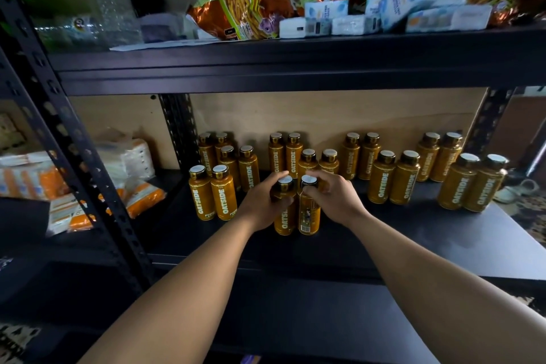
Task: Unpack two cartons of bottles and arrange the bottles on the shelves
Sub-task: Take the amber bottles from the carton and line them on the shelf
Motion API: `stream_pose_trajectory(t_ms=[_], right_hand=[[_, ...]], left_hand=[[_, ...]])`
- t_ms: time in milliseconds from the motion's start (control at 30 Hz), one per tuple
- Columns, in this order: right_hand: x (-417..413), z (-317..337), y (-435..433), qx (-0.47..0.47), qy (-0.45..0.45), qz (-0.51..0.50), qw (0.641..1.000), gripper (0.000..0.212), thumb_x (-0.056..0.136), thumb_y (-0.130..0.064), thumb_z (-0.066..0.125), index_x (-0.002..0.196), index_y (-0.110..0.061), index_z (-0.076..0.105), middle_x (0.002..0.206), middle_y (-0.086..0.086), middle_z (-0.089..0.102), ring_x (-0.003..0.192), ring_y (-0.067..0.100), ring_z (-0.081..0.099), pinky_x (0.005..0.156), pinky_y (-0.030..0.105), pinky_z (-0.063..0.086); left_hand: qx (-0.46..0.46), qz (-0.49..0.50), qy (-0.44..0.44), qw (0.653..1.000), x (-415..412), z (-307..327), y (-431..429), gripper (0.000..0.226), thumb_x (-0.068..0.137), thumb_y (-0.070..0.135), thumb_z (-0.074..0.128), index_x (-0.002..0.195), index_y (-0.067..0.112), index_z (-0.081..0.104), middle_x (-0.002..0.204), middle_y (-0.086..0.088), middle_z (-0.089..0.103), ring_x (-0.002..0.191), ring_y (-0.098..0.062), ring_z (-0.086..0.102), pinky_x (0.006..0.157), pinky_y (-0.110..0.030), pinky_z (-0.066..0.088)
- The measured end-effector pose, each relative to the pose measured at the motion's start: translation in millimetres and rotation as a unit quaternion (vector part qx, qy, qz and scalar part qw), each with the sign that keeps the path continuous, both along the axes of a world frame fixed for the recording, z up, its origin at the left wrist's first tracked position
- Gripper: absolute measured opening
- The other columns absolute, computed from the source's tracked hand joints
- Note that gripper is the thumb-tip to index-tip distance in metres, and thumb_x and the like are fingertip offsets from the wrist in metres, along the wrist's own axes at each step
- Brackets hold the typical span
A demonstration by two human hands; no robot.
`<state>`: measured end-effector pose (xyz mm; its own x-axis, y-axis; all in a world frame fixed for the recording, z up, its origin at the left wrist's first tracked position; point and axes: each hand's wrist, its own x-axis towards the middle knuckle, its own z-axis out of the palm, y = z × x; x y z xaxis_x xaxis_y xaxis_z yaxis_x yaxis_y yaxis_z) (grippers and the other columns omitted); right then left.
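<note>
Setting a near pair on the shelf (369,248): left hand (260,204) grips one bottle (284,220), right hand (335,201) another (309,216); next, release and square them.

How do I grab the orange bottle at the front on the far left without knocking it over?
Grip the far-left front bottle round its narrow neck, under the white cap, coming from the front-left. It stands upright, a neighbour bottle sits close on its right and more stand behind, so those sides look blocked.
</note>
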<state>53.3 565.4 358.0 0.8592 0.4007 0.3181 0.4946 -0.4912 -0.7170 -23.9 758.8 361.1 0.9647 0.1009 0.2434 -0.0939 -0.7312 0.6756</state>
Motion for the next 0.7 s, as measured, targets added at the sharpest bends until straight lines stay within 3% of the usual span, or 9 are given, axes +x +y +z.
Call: stream_pose_trajectory(t_ms=[167, 333, 500, 600, 700], right_hand=[[3.4, 2.2, -2.3, -0.010, 0.003, -0.004, 1.000, 0.048, 0.087, -0.054, 0.072, 0.129, -0.034, 0.063, 0.117, -0.013, 0.068, 0.088, 0.004, 0.064, 0.076, 0.029, 0.055], [3.1, 7.7, -0.6, 0.002, 0.007, -0.024, 1.000, 0.040, 0.082, -0.050, 0.080, 0.112, -0.028, 0.065, 0.108, -0.015, 0.067, 0.093, 0.003, 0.061, 0.067, 0.023, 0.043], [1.3, 8.2, 0.5, 0.008, 0.010, -0.026, 1.000, 0.041, 0.081, -0.049, 0.081, 0.109, -0.026, 0.062, 0.109, -0.013, 0.067, 0.098, 0.007, 0.063, 0.070, 0.024, 0.047], [1.3, 7.2, -1.1, 0.010, 0.011, -0.015, 1.000, 0.044, 0.083, -0.053, 0.077, 0.116, -0.027, 0.062, 0.115, -0.014, 0.066, 0.102, 0.006, 0.062, 0.074, 0.025, 0.050], [3.4, 6.4, -6.3, -0.006, 0.018, 0.010, 1.000, 0.044, 0.093, -0.048, 0.067, 0.135, -0.036, 0.058, 0.124, -0.010, 0.066, 0.098, 0.005, 0.064, 0.082, 0.031, 0.056]], left_hand=[[0.006, -0.002, 0.005, 1.000, -1.3, 1.0, -0.6, 0.062, 0.097, 0.032, 0.064, 0.152, 0.035, 0.035, 0.149, 0.005, 0.049, 0.138, -0.018, 0.045, 0.104, -0.029, 0.039], [0.004, -0.002, 0.011, 1.000, -0.4, -0.3, -3.1, 0.063, 0.097, 0.032, 0.064, 0.152, 0.036, 0.034, 0.153, 0.005, 0.044, 0.141, -0.019, 0.040, 0.102, -0.027, 0.036], [-0.008, 0.002, 0.014, 1.000, -0.6, 0.6, -4.6, 0.061, 0.099, 0.030, 0.062, 0.152, 0.036, 0.034, 0.153, 0.004, 0.044, 0.140, -0.019, 0.041, 0.098, -0.025, 0.035], [-0.006, 0.000, 0.017, 1.000, -1.3, 0.5, -4.0, 0.061, 0.099, 0.031, 0.062, 0.152, 0.038, 0.034, 0.154, 0.005, 0.043, 0.141, -0.019, 0.040, 0.099, -0.026, 0.036], [-0.005, -0.006, 0.020, 1.000, -0.2, 3.0, -1.1, 0.060, 0.099, 0.032, 0.061, 0.152, 0.039, 0.035, 0.156, 0.005, 0.041, 0.141, -0.020, 0.039, 0.103, -0.029, 0.039]])
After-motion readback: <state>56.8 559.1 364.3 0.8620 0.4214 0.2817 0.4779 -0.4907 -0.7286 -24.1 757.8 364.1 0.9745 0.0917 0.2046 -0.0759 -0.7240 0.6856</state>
